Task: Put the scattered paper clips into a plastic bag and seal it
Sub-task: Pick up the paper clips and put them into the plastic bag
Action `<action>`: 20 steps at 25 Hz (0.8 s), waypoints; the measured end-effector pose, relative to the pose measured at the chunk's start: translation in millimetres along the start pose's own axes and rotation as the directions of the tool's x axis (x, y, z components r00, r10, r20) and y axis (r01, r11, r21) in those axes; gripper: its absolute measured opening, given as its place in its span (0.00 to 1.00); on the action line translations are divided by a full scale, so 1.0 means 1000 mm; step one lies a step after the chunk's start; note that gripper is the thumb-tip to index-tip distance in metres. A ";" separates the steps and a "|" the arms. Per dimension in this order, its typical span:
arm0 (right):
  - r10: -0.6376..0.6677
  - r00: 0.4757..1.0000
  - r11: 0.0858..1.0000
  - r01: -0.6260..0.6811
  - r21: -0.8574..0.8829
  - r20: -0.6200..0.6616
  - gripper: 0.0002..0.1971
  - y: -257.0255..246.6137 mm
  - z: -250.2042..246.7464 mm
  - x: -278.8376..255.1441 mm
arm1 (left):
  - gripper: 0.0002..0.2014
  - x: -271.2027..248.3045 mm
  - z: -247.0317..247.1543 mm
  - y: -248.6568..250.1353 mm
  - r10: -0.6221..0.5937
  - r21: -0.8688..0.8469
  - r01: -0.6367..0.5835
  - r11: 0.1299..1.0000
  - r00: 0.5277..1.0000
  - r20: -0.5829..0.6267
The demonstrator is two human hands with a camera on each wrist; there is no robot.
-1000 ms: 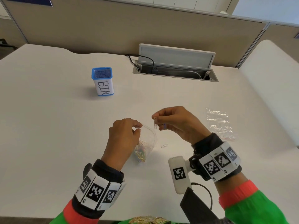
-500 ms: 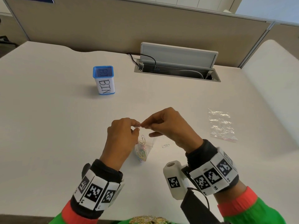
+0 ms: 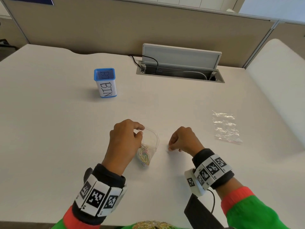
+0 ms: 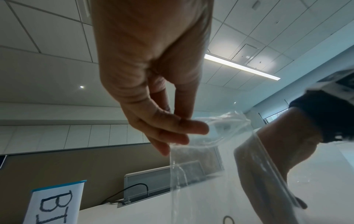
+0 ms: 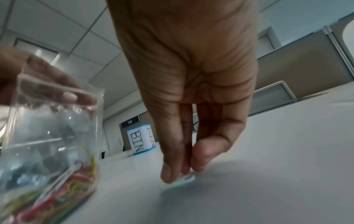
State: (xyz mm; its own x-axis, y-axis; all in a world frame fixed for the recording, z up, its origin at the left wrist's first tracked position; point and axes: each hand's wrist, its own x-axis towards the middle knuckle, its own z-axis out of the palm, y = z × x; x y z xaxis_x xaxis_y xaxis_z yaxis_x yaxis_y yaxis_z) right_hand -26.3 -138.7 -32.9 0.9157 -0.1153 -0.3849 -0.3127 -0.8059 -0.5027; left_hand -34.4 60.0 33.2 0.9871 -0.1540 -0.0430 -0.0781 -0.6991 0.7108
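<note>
A clear plastic bag stands on the white table with several coloured paper clips in its bottom. My left hand pinches the bag's rim between thumb and fingers and holds its mouth up; the left wrist view shows that pinch on the bag. Just right of the bag, my right hand is down at the table. Its thumb and fingertips pinch a single pale paper clip lying on the surface. The bag stands to the left in the right wrist view.
A blue-rimmed box marked BIN stands at the back left. A second, flat plastic bag lies to the right. An open cable hatch with a raised lid sits at the back, before a beige partition.
My right hand brought a clip to the bag's mouth, then moved down and right onto the lone clip on the table. The left hand kept holding the bag's rim.
</note>
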 end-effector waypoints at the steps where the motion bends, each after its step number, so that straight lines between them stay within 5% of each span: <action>1: -0.010 1.000 0.999 0.010 -0.053 -0.008 0.07 0.001 0.004 0.002 | 0.08 0.000 0.000 0.000 0.004 -0.003 -0.004 1.000 1.000 -0.001; 6: -0.121 0.993 0.967 0.118 -0.227 0.004 0.04 0.001 0.013 -0.002 | 0.08 0.000 0.001 -0.001 0.015 0.000 -0.015 1.000 1.000 -0.004; 20: -0.133 0.990 0.958 0.117 -0.262 -0.045 0.06 0.003 0.021 -0.012 | 0.09 -0.002 0.001 -0.002 0.000 -0.015 0.000 1.000 1.000 0.003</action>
State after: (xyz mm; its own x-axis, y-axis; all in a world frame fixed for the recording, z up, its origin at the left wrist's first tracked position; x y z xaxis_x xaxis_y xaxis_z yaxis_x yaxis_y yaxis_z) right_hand -43.5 -127.5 -45.6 0.9597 -0.0331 -0.2792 -0.1265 -0.9376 -0.3237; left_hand -36.6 60.6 31.4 0.9866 -0.1566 -0.0451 -0.0763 -0.6886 0.7211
